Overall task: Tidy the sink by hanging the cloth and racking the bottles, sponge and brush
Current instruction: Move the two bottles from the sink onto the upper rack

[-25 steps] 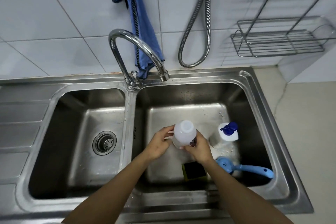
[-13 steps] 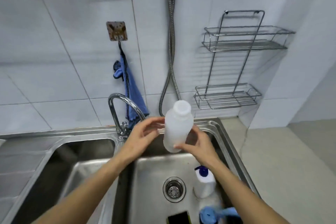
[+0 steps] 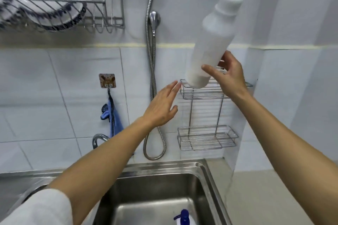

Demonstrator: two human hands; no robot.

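Progress looked roughly a third of the way through, judged from how things lay. The blue cloth (image 3: 113, 115) already hung from the hook (image 3: 107, 80) on the tiled wall, well to the left of both hands, so that step appeared done.

The white bottle (image 3: 212, 42) was up in the air, tilted with its cap leaning up and to the right. The right hand (image 3: 227, 76) had it near the base, thumb across the front and the other fingers (image 3: 224, 60) curled loosely behind; the grip looked light, more a pinch than a full wrap. The bottle's base sat just above the front rail of the wire rack's upper shelf (image 3: 201, 93), directly below the right fingers, but had not yet come to rest there as far as could be seen.

The left hand (image 3: 161, 107) was spread flat and held nothing, its fingertips just short of the shelf's left corner and below the bottle, apparently ready to steady it.

Both the upper shelf and the lower shelf (image 3: 206, 139), well beneath the fingers, showed no items. A second bottle with a blue pump (image 3: 183, 216) stood in the sink basin (image 3: 210, 184), far below both hands. Sponge and brush were out of view, so presumably not yet racked. Remaining, then: seating this bottle, then the pump bottle, sponge and brush.
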